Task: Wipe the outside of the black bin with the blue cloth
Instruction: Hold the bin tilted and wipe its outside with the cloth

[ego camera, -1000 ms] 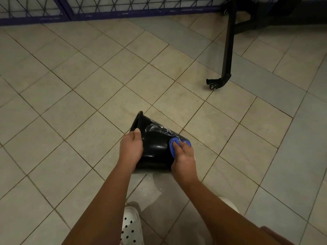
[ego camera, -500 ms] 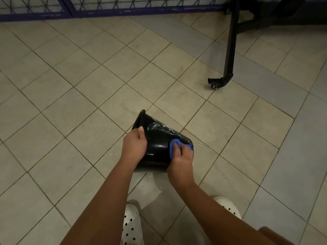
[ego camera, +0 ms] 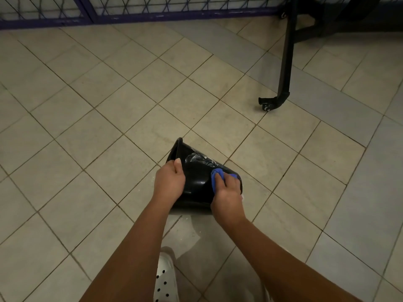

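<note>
The black bin (ego camera: 197, 177) lies tilted on its side on the tiled floor, its open rim toward the upper left and its base toward the right. White soapy streaks mark its upper wall. My left hand (ego camera: 169, 182) grips the bin's wall near the rim, thumb on top. My right hand (ego camera: 226, 199) holds the bunched blue cloth (ego camera: 217, 176) and presses it against the bin's wall near the base. The bin's underside is hidden.
A black metal frame leg with a small caster (ego camera: 267, 105) stands at the upper right. A purple wire fence (ego camera: 152, 14) runs along the far edge. A white perforated shoe (ego camera: 164, 280) is below the bin, beside a wet patch (ego camera: 187, 232) on the floor.
The right hand with the cloth has shifted slightly along the bin's wall near the base. The left hand keeps its grip near the rim. The view has drifted a little.
</note>
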Available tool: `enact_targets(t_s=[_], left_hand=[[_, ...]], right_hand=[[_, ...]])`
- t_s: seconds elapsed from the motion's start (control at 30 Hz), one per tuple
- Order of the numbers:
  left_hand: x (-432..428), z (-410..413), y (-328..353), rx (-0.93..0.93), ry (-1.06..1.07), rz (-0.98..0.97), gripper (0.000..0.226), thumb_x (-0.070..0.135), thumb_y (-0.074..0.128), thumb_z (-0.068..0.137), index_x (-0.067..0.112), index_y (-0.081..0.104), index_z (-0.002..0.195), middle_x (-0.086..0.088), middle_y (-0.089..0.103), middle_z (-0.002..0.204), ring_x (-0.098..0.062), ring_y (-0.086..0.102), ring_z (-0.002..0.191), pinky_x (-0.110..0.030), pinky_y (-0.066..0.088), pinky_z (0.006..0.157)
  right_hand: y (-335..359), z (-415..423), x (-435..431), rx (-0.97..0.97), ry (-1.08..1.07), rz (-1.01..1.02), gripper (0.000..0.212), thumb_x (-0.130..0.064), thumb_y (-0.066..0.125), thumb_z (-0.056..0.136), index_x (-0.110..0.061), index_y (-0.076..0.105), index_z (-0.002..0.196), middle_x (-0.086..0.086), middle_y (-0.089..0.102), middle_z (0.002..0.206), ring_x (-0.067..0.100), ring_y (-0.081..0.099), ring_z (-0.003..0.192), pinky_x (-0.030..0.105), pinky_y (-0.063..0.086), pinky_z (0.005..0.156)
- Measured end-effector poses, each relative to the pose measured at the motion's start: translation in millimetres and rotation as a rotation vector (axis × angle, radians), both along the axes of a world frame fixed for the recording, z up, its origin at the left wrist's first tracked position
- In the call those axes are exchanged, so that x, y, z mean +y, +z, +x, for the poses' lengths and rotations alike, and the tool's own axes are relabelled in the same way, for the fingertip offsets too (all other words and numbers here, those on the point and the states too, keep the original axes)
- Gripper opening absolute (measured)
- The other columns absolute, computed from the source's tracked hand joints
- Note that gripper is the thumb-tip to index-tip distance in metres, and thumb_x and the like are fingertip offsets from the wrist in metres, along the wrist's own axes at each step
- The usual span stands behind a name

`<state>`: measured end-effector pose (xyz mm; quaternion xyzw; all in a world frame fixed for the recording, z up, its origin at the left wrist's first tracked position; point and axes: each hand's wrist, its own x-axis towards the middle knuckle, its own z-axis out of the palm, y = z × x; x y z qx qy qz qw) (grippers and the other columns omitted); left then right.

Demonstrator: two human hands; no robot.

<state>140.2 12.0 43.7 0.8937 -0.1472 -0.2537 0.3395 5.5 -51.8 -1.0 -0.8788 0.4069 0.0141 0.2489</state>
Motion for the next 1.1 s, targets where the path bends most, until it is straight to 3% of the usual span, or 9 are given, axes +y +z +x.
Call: enact_targets(t_s=[0.13,0.3,0.47,0.53,0.67,0.8,0.93,1.03,1.1], left_hand=[[4,2,-3,0.054,0.045,-0.019,0.046,0.037,0.03,0.104,0.004,0.06,0.093,-0.013,0.062,0.085,-0.026,0.061,0.08,-0.041,0.051,0.075],[8,3,-5,0.105,0.112,-0.052,0.045,0.037,0.031,0.104,0.008,0.058,0.084,-0.01,0.058,0.077,-0.021,0.056,0.071,-0.029,0.043,0.061],[10,4,-5,0.101,0.091,-0.031,0.043,0.038,0.029,0.105,0.009,0.058,0.09,-0.01,0.06,0.083,-0.019,0.057,0.075,-0.027,0.044,0.063],[10,4,-5,0.103,0.082,-0.031,0.044,0.039,0.029,0.104,0.008,0.06,0.095,-0.01,0.061,0.084,-0.022,0.059,0.078,-0.029,0.046,0.065],[7,2,-4,0.072,0.062,-0.049,0.047,0.038,0.03,0.104,0.005,0.062,0.095,-0.012,0.064,0.087,-0.024,0.061,0.082,-0.035,0.049,0.072],[4,1,-3,0.042,0.044,-0.041,0.047,0.037,0.03,0.104,0.004,0.062,0.092,-0.014,0.064,0.086,-0.026,0.062,0.084,-0.04,0.051,0.077],[8,2,-4,0.073,0.053,-0.044,0.045,0.037,0.03,0.104,0.004,0.06,0.093,-0.014,0.063,0.087,-0.027,0.062,0.084,-0.033,0.048,0.069],[10,2,-5,0.122,0.078,-0.062,0.044,0.038,0.031,0.104,0.007,0.059,0.093,-0.012,0.062,0.086,-0.024,0.06,0.081,-0.031,0.046,0.069],[11,3,-5,0.143,0.106,-0.073,0.045,0.039,0.031,0.104,0.007,0.061,0.094,-0.014,0.063,0.089,-0.024,0.061,0.083,-0.032,0.047,0.072]], right_hand=[[-5,7,-22,-0.05,0.081,0.035,0.063,-0.01,0.055,0.086,-0.016,0.03,0.143,0.008,0.032,0.144,0.025,0.023,0.132,0.038,0.022,0.113],[-12,-2,-25,0.019,-0.128,0.065,0.063,-0.006,0.056,0.083,-0.01,0.032,0.141,0.011,0.037,0.137,0.025,0.029,0.126,0.035,0.03,0.108],[-7,-4,10,-0.054,0.043,-0.032,0.068,-0.001,0.062,0.078,-0.007,0.035,0.14,0.017,0.037,0.14,0.033,0.029,0.131,0.047,0.027,0.111],[-6,5,-6,-0.039,0.083,0.017,0.068,-0.007,0.058,0.083,-0.013,0.028,0.144,0.011,0.029,0.145,0.028,0.02,0.136,0.044,0.02,0.114],[-8,7,-37,0.016,-0.059,0.101,0.06,-0.008,0.052,0.086,-0.014,0.031,0.141,0.009,0.037,0.136,0.024,0.028,0.126,0.034,0.026,0.109],[-7,-4,-21,0.112,-0.174,0.045,0.059,-0.008,0.055,0.083,-0.011,0.033,0.138,0.01,0.039,0.132,0.025,0.032,0.12,0.038,0.038,0.101],[-6,-2,4,-0.032,0.0,-0.037,0.066,0.003,0.067,0.071,-0.001,0.045,0.133,0.021,0.048,0.128,0.038,0.041,0.12,0.054,0.04,0.098],[-6,6,-20,-0.083,0.077,0.007,0.058,-0.005,0.056,0.084,-0.011,0.039,0.139,0.012,0.039,0.14,0.03,0.029,0.13,0.041,0.026,0.108],[-12,6,-39,-0.079,0.056,0.048,0.052,-0.006,0.051,0.086,-0.011,0.042,0.137,0.012,0.044,0.135,0.029,0.033,0.124,0.033,0.027,0.106]])
